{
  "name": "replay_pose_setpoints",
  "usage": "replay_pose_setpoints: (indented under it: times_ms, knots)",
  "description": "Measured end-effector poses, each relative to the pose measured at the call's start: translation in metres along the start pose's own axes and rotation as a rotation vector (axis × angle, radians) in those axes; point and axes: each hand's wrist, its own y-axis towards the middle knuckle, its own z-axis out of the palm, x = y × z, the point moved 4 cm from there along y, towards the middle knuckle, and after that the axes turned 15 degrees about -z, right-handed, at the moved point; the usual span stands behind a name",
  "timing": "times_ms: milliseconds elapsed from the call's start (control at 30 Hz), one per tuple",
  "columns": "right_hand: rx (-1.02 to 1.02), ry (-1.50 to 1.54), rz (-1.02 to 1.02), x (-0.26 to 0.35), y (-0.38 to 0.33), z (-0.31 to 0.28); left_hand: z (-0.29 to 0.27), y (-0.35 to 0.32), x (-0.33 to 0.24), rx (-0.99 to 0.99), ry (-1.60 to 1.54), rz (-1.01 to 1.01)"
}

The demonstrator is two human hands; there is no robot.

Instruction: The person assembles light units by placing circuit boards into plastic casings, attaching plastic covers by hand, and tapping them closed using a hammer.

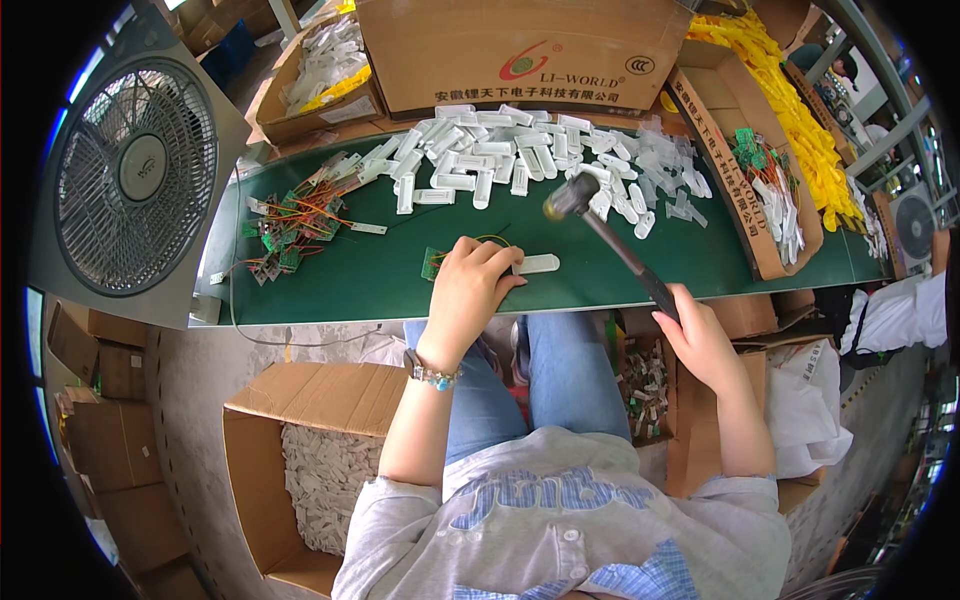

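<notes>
My right hand (695, 335) grips the black handle of a hammer (632, 262). The hammer's dark head, with a yellowish face, is raised above the green tabletop near the white pile. My left hand (470, 285) rests at the table's front part, its bent fingers closed over the inner end of a white plastic casing (538, 264). Beside that hand's left edge shows a green circuit board (431, 263), with a thin yellow wire arching over the fingers. Whether the fingers also hold the board is hidden. Hammer and casing are apart.
Circuit boards with orange wires (295, 225) lie heaped at the left. White casings (490, 150) and clear plastic pieces (660, 160) spread across the back. A cardboard tray (715, 150) stands right, a grey fan (140, 170) left. Below is an open carton (300, 385) of white parts.
</notes>
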Motion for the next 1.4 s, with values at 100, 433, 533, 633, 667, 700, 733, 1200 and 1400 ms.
replay_pose_setpoints:
  times_ms: [100, 433, 533, 633, 667, 700, 733, 1200, 1400]
  knots:
    - [0.042, -0.146, -0.058, 0.007, -0.011, -0.008, 0.0, 0.0, 0.0, -0.009, -0.001, 0.002]
    - [0.034, -0.222, -0.127, 0.008, -0.024, 0.008, 0.002, 0.001, 0.0, 0.004, -0.004, 0.002]
    - [-0.106, -0.093, -0.089, 0.015, -0.022, 0.003, 0.0, 0.0, 0.0, -0.011, -0.028, 0.006]
    - [-0.215, -0.015, -0.088, 0.02, -0.021, -0.002, -0.001, -0.001, -0.001, 0.011, -0.001, 0.002]
    - [-0.249, -0.002, -0.108, 0.022, -0.02, -0.003, 0.0, -0.002, 0.002, 0.005, -0.031, -0.038]
    - [-0.251, 0.024, -0.087, 0.022, -0.02, -0.002, 0.001, -0.002, 0.004, 0.002, -0.064, -0.076]
    - [-0.251, 0.023, -0.087, 0.022, -0.019, 0.0, 0.001, -0.002, 0.004, 0.002, -0.066, -0.076]
    - [-0.085, 0.162, -0.009, -0.022, 0.01, 0.025, 0.003, -0.001, 0.005, 0.03, -0.063, -0.018]
    - [0.161, 0.112, -0.01, -0.052, 0.056, 0.011, 0.0, -0.003, 0.001, 0.004, -0.055, 0.006]
